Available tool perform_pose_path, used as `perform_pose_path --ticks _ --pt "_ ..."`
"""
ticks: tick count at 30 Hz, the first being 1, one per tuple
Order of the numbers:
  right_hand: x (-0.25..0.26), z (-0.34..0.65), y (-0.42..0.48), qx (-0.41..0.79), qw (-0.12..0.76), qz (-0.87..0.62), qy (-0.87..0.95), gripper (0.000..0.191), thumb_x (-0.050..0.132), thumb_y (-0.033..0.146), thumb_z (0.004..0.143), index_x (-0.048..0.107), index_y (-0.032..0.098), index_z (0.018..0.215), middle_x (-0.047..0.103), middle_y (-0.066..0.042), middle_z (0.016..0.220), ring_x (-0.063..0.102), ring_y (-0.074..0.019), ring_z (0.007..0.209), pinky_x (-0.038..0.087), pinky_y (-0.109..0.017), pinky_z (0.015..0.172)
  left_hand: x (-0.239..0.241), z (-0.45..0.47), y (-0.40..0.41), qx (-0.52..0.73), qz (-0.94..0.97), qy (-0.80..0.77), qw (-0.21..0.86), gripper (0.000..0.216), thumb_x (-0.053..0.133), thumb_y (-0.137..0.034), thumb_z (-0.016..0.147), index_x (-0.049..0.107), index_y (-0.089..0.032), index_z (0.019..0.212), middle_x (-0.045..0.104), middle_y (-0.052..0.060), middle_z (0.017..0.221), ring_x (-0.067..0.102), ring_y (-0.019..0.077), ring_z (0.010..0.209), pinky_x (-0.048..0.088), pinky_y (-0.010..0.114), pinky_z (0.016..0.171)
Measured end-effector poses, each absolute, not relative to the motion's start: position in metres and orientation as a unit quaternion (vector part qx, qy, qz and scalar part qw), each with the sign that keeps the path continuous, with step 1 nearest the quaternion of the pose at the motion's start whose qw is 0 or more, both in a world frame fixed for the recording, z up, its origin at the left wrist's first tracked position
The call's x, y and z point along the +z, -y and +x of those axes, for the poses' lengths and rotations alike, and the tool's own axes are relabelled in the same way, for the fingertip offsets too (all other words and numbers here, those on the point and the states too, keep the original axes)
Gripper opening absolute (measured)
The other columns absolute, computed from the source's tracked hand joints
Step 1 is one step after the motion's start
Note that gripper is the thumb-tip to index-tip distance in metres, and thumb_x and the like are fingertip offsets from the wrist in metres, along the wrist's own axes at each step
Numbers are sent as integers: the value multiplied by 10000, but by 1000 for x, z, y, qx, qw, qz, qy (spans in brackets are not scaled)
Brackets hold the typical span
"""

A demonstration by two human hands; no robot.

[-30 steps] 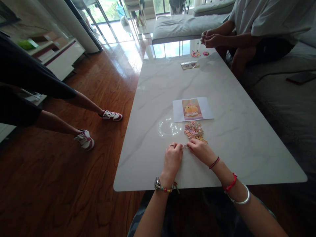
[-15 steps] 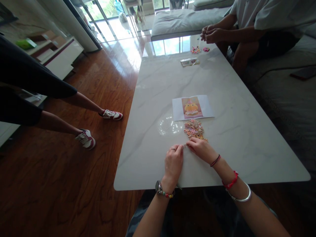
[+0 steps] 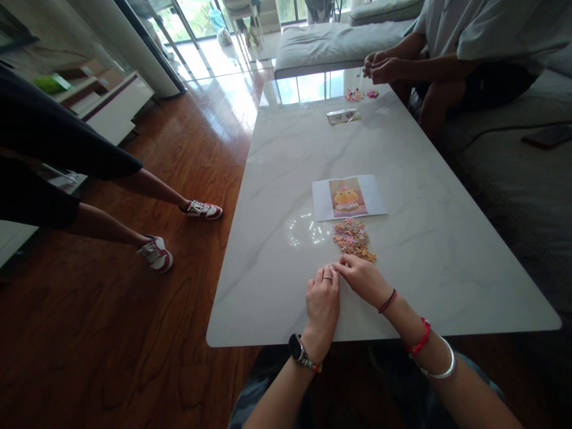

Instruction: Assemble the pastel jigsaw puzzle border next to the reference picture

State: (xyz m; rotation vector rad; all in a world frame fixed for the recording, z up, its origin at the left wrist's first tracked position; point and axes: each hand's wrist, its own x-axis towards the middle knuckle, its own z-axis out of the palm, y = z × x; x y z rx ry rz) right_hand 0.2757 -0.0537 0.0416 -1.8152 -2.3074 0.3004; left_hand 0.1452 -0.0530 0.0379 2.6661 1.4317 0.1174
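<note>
A pile of small jigsaw puzzle pieces (image 3: 351, 237), mostly pink, orange and cream, lies on the white marbled table (image 3: 268, 250). Just on the near side of it, my two hands meet at the fingertips. My left hand (image 3: 323, 301) is closed low over the table, a ring on one finger. From the right, my right hand (image 3: 364, 277) pinches against it, its knuckles near the pile's lower edge. A pale puzzle piece is between the fingertips, mostly hidden by them. Beyond the pile lies a paper sheet (image 3: 319, 199) with a printed picture of a yellow cartoon figure.
A flat packet (image 3: 343, 115) and small colourful pieces (image 3: 354, 95) lie at the table's far end. There, another person's hands (image 3: 379, 67) are held together above the edge. To the left, a standing person's shoes (image 3: 203, 209) are on the wooden floor (image 3: 192, 310).
My left hand has shifted slightly right and turned, its fingers now closer against my right hand. The gap between the fingertips, where a pale piece showed, has narrowed.
</note>
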Motion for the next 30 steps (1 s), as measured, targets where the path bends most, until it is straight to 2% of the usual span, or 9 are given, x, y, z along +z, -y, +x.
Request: perform_pose_path --ticks 3,8,10,15,18,23,30 --pt "39 277 56 122 121 -603 779 204 420 147 822 606 185 896 551 -51 805 514 -134 750 408 -233 651 38 142 47 48 881 -467 59 275 452 -141 814 511 -194 1078 564 58 1073 504 190 996 452 309 724" --pt "32 296 49 160 266 -609 730 229 403 152 825 591 178 953 546 -55 857 527 -125 785 435 -240 705 39 136 34 85 875 -467 100 190 417 -146 834 550 -229 941 575 17 915 506 156 885 429 275 740" --pt "31 301 47 162 291 -604 724 210 419 182 827 599 180 934 545 -50 844 527 -120 768 435 -237 703 37 136 31 104 869 -471 114 176 390 -168 849 555 -220 884 563 17 875 495 154 856 419 277 757" --pt "29 291 49 146 208 -602 757 222 410 208 837 623 181 778 533 -36 784 501 -102 695 396 -212 649 33 136 26 121 867 -463 136 208 375 -232 864 537 -238 993 542 27 871 474 156 816 416 276 735" --pt "29 282 49 126 157 -624 755 257 384 202 848 606 165 724 524 -35 764 484 -95 670 367 -203 626 33 134 26 122 866 -461 150 219 367 -251 869 549 -250 992 537 27 875 469 152 821 413 266 731" --pt "34 277 49 107 83 -633 762 244 367 198 857 583 154 753 531 -44 788 498 -99 674 341 -202 596 32 136 27 126 862 -467 150 207 391 -267 861 561 -244 978 534 31 899 467 148 836 407 264 747" --pt "38 266 47 85 -32 -651 754 230 312 158 860 541 131 852 531 -81 877 543 -134 639 328 -238 497 31 142 30 123 857 -485 118 198 395 -254 861 585 -244 914 539 22 829 466 140 775 395 246 694"
